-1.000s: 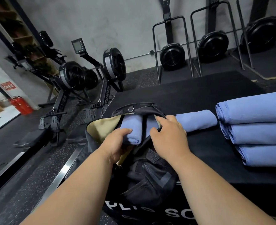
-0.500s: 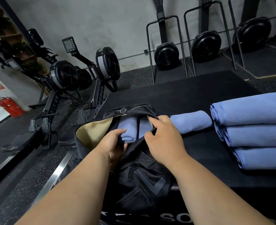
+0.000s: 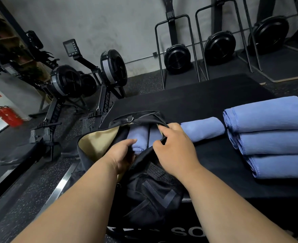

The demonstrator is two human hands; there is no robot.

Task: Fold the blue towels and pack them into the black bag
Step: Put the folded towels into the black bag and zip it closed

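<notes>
Far to the left of both hands, a red fire extinguisher (image 3: 8, 115) stands on the floor by the wall, and nearer in two black rowing machines (image 3: 64, 95) sit on the speckled gym floor. The black bag (image 3: 150, 188) lies open at the left end of a black padded platform (image 3: 206, 102), its tan lining (image 3: 99, 142) showing just left of the left hand. The left hand (image 3: 122, 155) reaches into the bag's mouth with its fingers curled round the near end of a rolled blue towel (image 3: 137, 139) that lies inside the bag. A second blue towel (image 3: 155, 135) lies in the bag right beside it, between the two hands. The right hand (image 3: 176, 148) pinches the bag's upper black rim, thumb and forefinger closed on the fabric, holding the opening up. Just beyond the right hand's knuckles, outside the bag, another rolled towel (image 3: 202, 127) rests on the platform, touching the bag's edge. Farther right of that grip, a stack of three folded blue towels (image 3: 274, 137) sits on the platform, well apart from the bag. Behind them, against the grey wall, stand three black fan machines (image 3: 220, 48) in metal frames.
</notes>
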